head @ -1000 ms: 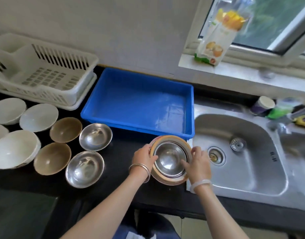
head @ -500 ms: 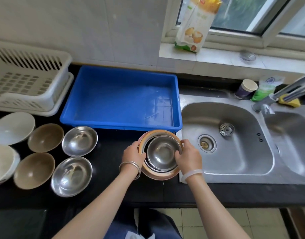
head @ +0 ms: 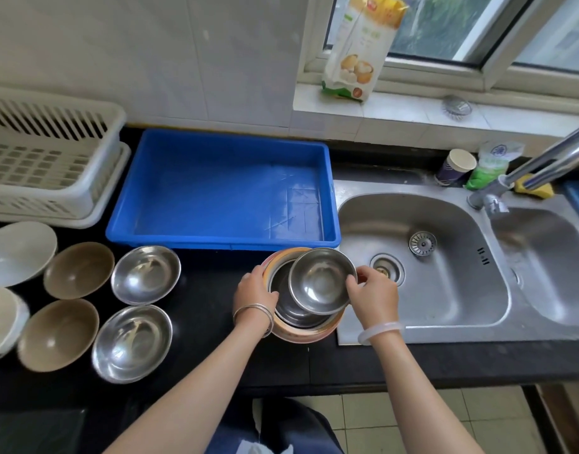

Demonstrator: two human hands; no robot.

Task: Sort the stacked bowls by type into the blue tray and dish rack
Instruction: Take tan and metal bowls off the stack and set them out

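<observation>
A stack of nested bowls (head: 301, 330) with an orange outer rim stands on the black counter just in front of the blue tray (head: 226, 188). My left hand (head: 253, 291) grips the stack's left rim. My right hand (head: 373, 293) pinches the right rim of the top steel bowl (head: 321, 281), which is tilted and lifted partly out of the stack. The tray holds nothing. The white dish rack (head: 46, 158) stands at the far left, also with nothing in it.
Two steel bowls (head: 145, 275) (head: 132, 344), two brown bowls (head: 78, 270) (head: 57, 335) and white bowls (head: 18, 252) lie spread on the counter at left. A double steel sink (head: 422, 267) with a tap (head: 543, 165) is on the right.
The top steel bowl has come up and to the right out of the stack in my right hand. My left hand stays on the stack's rim. The camera has panned right.
</observation>
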